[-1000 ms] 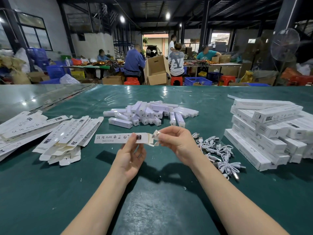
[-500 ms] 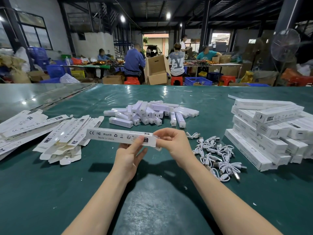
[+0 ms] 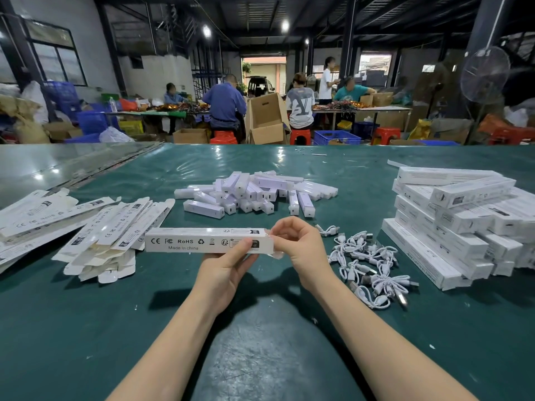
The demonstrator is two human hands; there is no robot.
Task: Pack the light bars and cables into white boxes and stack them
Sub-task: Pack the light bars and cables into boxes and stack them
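Above the green desk [image 3: 86, 328], the left hand [image 3: 224, 270] is gripping a white box [image 3: 202, 241] from below while the right hand [image 3: 301, 244] is pinching its right end flap, between flat cartons [image 3: 110, 235] and cables [image 3: 367, 264].

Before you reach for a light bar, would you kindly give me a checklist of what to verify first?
1. The box is popped into shape, not flat: ok.
2. The left hand has a firm grip, thumb on the printed face: ok.
3. The right hand pinches the right end flap; end tucked shut: cannot tell.
4. Nothing already inside the box: cannot tell.
5. The light bars lie piled just beyond the box: ok.
6. The cables lift out singly: not ok, they lie tangled on the right.
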